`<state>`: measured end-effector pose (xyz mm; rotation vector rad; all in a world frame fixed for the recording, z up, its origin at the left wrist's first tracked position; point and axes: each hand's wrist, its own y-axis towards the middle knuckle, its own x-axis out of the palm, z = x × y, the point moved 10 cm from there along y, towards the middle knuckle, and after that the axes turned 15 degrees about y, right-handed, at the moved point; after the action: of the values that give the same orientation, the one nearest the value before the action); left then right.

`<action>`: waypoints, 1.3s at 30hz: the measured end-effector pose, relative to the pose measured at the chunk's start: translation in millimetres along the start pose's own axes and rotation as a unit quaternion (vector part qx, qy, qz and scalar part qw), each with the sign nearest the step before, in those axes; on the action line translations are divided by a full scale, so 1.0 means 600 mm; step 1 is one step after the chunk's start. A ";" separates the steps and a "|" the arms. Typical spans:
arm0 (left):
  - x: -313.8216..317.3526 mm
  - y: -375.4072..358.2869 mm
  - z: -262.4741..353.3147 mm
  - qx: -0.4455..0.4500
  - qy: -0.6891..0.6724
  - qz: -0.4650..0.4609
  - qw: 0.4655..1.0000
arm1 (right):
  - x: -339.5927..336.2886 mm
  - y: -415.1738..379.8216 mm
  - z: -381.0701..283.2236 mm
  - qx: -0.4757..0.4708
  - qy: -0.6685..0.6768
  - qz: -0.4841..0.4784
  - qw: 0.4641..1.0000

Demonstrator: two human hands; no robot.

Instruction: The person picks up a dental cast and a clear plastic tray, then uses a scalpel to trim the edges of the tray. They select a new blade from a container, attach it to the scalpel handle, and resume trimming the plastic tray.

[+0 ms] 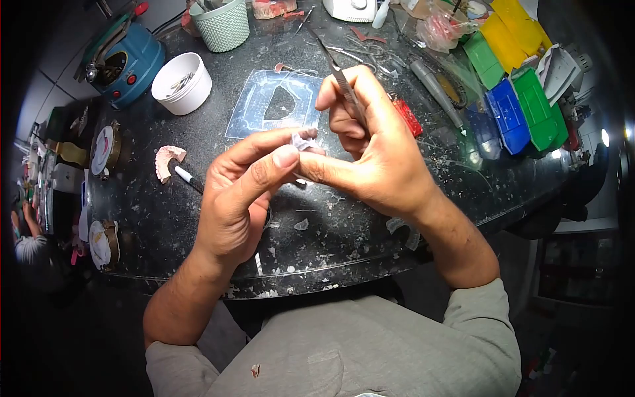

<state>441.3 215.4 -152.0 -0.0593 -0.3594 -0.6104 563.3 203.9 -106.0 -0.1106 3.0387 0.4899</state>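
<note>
Between the thumb and fingers of my left hand (241,182) is a small translucent piece (303,141). My right hand (377,142) has its fingers wrapped round a slim dark metal tool (345,86), which points up and to the left. The right thumb reaches across to the translucent piece and meets the left fingertips there. Behind the hands lies a clear plastic sheet (248,109) with a cut-out opening. A pink dental arch model (167,161) lies left of my left hand, beside a white-tipped pen-like tool (185,175).
On the dark speckled table (317,255) stand a white tub (182,84), a green basket (223,30) and a blue machine (132,63). At the right are a grey handpiece (436,92), blue boxes (508,114) and green boxes (537,109). Another person (32,245) is far left.
</note>
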 end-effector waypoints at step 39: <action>-0.049 -0.004 0.062 0.186 0.190 0.096 0.959 | -0.068 -0.001 -0.042 -0.186 0.241 0.069 0.950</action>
<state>406.2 235.4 -127.3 0.3777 -0.0883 -0.3433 602.7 197.6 -79.3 -0.0362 3.3879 1.2130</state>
